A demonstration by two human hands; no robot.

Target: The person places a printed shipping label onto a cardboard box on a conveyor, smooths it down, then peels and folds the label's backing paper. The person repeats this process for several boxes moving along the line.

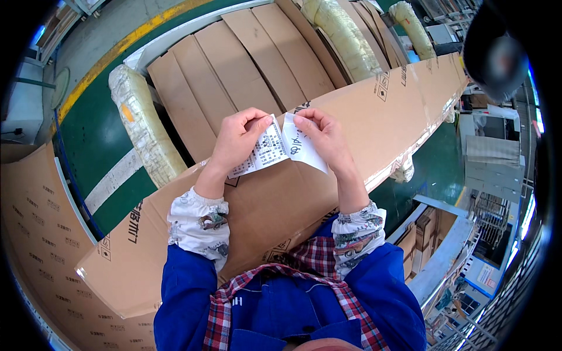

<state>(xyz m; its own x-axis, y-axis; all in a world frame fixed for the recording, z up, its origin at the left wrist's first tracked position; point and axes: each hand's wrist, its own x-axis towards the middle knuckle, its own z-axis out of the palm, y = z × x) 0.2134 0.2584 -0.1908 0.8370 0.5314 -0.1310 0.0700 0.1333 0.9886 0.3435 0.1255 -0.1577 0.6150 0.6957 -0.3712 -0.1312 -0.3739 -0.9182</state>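
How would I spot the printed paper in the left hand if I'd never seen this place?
Find the long brown cardboard box slanting across the middle. Over it, the left hand pinches the printed paper. Rows of small black print set it apart from the neighbouring white sheet in the right hand, which has larger, handwritten-looking marks.

Green floor (88, 126), yellow line (125, 41), grey cabinet (493, 172)

You wear a bright blue jacket (187, 286) with white lettering (236, 302) on the chest, beneath a red, white and dark plaid apron (313, 255). Gathered white sleeve covers (199, 225) with printed pictures wrap your forearms; your hands (237, 140) are bare.
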